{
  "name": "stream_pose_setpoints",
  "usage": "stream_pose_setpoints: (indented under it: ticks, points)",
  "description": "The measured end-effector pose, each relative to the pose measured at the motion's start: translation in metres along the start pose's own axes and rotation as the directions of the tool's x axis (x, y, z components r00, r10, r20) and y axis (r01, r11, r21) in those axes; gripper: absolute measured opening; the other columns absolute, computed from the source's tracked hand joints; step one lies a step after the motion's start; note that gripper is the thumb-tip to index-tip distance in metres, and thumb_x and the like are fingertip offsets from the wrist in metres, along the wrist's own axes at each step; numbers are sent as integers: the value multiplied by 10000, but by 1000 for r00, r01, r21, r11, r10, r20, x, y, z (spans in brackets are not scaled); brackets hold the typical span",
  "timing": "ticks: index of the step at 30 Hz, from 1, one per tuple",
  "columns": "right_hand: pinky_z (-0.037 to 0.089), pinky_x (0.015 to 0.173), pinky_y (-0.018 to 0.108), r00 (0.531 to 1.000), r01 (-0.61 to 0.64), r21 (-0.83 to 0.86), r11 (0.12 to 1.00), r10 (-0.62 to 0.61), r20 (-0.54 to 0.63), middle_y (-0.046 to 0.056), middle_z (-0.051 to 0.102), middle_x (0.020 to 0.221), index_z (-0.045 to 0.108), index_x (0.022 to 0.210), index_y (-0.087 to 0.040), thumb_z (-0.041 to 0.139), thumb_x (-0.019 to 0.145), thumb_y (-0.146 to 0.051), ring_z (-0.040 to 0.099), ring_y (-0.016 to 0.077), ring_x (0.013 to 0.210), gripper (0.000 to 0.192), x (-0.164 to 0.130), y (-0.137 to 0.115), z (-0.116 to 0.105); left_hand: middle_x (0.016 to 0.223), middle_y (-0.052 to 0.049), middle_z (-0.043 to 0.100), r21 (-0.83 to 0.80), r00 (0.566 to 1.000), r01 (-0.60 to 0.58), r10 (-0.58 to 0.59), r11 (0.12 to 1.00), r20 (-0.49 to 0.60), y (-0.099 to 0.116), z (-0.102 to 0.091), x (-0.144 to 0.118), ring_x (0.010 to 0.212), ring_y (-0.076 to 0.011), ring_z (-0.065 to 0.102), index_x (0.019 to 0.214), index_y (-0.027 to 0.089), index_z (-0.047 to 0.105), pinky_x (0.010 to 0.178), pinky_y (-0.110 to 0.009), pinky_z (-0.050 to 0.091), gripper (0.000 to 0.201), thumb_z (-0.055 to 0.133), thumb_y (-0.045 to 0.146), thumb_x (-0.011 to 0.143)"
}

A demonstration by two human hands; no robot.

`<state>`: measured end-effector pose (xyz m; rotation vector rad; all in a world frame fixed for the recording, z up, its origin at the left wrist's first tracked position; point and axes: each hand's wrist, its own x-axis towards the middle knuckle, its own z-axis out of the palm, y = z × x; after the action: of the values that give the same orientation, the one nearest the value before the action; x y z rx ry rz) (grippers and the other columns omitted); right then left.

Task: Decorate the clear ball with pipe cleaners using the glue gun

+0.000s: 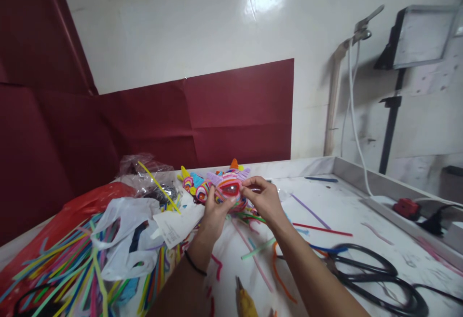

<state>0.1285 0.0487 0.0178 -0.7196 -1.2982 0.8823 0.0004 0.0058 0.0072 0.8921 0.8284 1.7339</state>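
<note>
Two bare hands meet over a small striped figure (228, 187) made of coiled pipe cleaners, pink and purple with a red patch facing the camera; it is held just above the far part of the white table (361, 211), in front of the dark red panel (235, 114) on the wall. The left hand (214, 211) cups the figure from the near left side, fingers partly curled, thumb up against its front edge; a dark band (195, 264) circles that wrist. The right hand (263, 196) comes in from the right, its fingers (249, 182) bent and nearly closed, pinching at the figure's right edge beside the red patch; whether they grip a loose strand there is too small to tell. A second, similar coiled figure (193, 186) with yellow and blue points lies just left of the held one.

Loose pipe cleaners (311, 227) in red, purple, green and orange lie scattered on the table near the forearms; a thick bundle of many-coloured ones (65, 268) spills across the left side, partly under a white plastic bag (123, 240) and beside a red bag (83, 206); a clear crumpled bag (144, 172) sits behind them. Black scissors (372, 273) lie at the right; a yellow tool tip (246, 302) shows at the bottom edge. Beyond the table's raised rim stands a lamp panel on a black stand (419, 37); white cable (356, 124) hangs down the glossy white wall.
</note>
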Motion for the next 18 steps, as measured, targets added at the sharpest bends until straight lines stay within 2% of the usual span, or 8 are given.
stream_pose_setpoints:
  ticks: [5,9,13,18]
  points:
    - [513,665,343,1000,4,-15,1000,-4,-2,43,688,740,695,673,-228,733,623,-350,640,227,731,137,1,0,0,1185,-81,710,42,999,-16,17,999,-31,-10,-7,4,1098,-242,677,1393,247,472,984,-344,506,902,890,169,597]
    - [511,664,341,1000,26,-28,999,-26,8,34,675,706,691,670,-229,733,642,-356,637,225,722,137,0,0,-1,1238,-108,687,42,994,6,-2,999,-106,-12,-9,6,1202,-271,630,1488,241,380,1017,-357,497,1016,891,182,613]
    - [508,702,347,997,79,-48,996,-77,27,32,683,749,701,701,-229,742,668,-341,637,218,741,124,-1,-4,-3,1313,-136,644,42,993,32,-27,999,-115,-9,-6,5,1205,-276,632,1533,226,292,987,-344,525,1054,860,178,646]
    - [495,754,358,988,152,-67,986,-149,44,22,668,768,696,677,-234,736,673,-311,622,209,750,87,-2,-16,-5,1370,-129,621,43,992,51,-45,998,-120,-7,-5,3,1213,-265,632,1527,246,291,964,-327,533,1032,843,153,660]
